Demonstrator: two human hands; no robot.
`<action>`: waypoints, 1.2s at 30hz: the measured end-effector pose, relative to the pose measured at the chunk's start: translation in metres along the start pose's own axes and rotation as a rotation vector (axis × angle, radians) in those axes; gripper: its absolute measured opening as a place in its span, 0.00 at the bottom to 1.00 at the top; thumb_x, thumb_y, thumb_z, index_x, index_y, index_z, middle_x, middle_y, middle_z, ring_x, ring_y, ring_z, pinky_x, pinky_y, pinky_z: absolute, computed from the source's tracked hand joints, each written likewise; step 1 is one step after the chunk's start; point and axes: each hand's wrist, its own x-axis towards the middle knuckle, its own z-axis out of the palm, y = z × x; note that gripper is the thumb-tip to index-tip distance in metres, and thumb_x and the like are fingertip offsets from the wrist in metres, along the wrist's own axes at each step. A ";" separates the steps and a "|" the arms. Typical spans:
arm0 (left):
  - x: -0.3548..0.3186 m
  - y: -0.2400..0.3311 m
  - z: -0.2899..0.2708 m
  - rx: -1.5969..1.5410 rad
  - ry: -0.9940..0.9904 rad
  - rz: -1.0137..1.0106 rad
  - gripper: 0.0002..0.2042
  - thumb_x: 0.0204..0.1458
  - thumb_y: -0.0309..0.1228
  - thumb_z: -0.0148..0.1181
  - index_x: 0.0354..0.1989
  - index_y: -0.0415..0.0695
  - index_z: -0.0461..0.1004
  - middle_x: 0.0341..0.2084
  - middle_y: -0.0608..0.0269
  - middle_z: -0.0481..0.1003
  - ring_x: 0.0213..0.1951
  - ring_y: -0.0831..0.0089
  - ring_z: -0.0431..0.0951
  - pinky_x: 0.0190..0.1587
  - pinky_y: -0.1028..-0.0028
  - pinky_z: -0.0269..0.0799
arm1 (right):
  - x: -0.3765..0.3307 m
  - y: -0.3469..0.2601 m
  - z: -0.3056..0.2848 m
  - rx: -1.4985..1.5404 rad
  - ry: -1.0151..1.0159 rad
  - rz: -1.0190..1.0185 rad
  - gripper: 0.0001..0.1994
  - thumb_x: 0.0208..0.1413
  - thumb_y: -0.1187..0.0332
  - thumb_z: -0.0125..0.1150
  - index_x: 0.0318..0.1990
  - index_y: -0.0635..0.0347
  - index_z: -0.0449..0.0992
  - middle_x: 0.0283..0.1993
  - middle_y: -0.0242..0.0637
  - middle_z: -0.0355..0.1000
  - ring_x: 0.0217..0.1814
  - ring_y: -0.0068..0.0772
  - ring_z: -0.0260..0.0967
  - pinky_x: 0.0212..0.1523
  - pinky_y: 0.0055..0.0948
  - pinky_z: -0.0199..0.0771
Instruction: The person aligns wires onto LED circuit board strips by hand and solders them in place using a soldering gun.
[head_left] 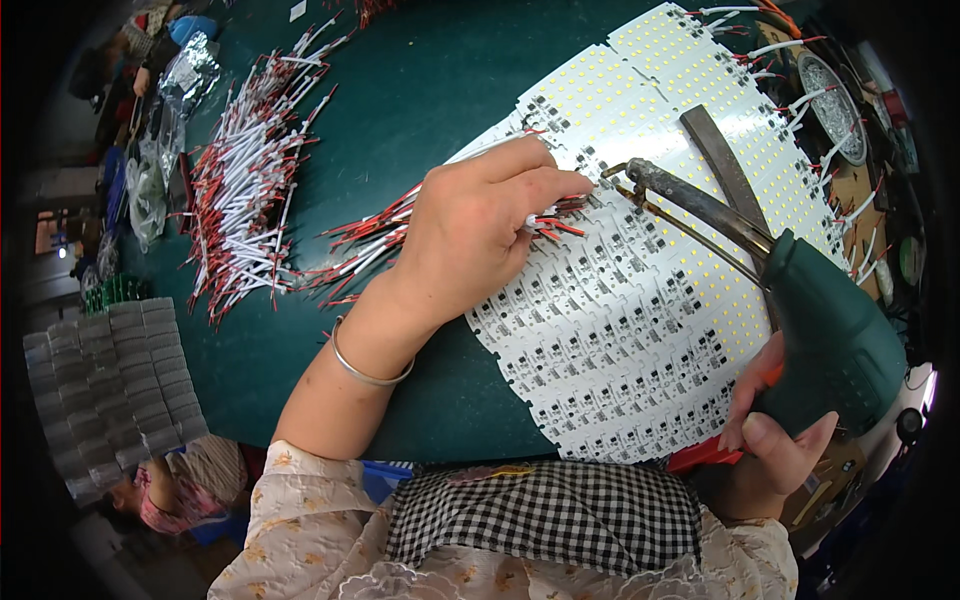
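Note:
My left hand [480, 225] is closed round a bundle of short white wires [378, 235] with red ends. Its fingertips press near the upper left part of a white LED circuit board panel [590, 340], which carries rows of yellow chips and black components. In my right hand [775, 430] is a dark green soldering gun [830, 325], gripped by its handle. The gun's bent metal tip [612, 172] hangs just beside my left fingertips, over the board; whether it touches a pad I cannot tell. A flat dark metal bar [722, 160] lies across the panel.
A large heap of white and red wires [250, 170] covers the left of the green table [430, 90]. Stacked grey panels [115, 385] stand at the lower left. Wires trail off the board's right edge near a round metal dish [832, 105]. Another person [185, 490] sits at lower left.

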 end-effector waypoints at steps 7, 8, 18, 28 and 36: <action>-0.001 0.000 0.002 0.035 0.023 0.032 0.27 0.23 0.09 0.49 0.37 0.43 0.80 0.28 0.60 0.75 0.29 0.66 0.77 0.29 0.74 0.72 | -0.002 0.002 0.007 0.003 0.011 0.060 0.38 0.38 0.68 0.68 0.56 0.80 0.58 0.29 0.46 0.68 0.16 0.23 0.62 0.14 0.17 0.64; -0.002 -0.002 0.004 0.049 0.029 0.045 0.27 0.23 0.09 0.50 0.37 0.43 0.80 0.28 0.60 0.75 0.28 0.66 0.77 0.28 0.74 0.72 | -0.003 0.000 0.014 -0.033 0.054 0.048 0.38 0.38 0.68 0.68 0.57 0.80 0.57 0.28 0.45 0.67 0.16 0.23 0.62 0.15 0.17 0.64; 0.000 0.000 0.007 0.101 0.060 0.092 0.24 0.26 0.10 0.53 0.36 0.43 0.79 0.26 0.61 0.75 0.26 0.66 0.76 0.26 0.74 0.71 | 0.002 -0.011 -0.002 0.001 0.033 -0.100 0.37 0.41 0.67 0.65 0.55 0.83 0.55 0.21 0.39 0.64 0.13 0.22 0.60 0.11 0.18 0.65; -0.006 0.026 -0.020 0.257 0.068 0.144 0.21 0.32 0.14 0.59 0.39 0.43 0.78 0.29 0.59 0.74 0.26 0.65 0.75 0.27 0.72 0.70 | -0.011 -0.009 -0.009 0.134 -0.071 -0.164 0.38 0.43 0.66 0.67 0.56 0.83 0.52 0.21 0.37 0.64 0.12 0.23 0.62 0.12 0.20 0.69; -0.091 0.055 -0.039 0.092 -0.076 -0.317 0.05 0.48 0.16 0.58 0.33 0.36 0.72 0.28 0.57 0.70 0.29 0.68 0.73 0.31 0.74 0.70 | -0.042 0.004 -0.003 0.136 -0.068 -0.089 0.38 0.40 0.68 0.69 0.54 0.85 0.56 0.27 0.45 0.67 0.13 0.23 0.62 0.12 0.20 0.68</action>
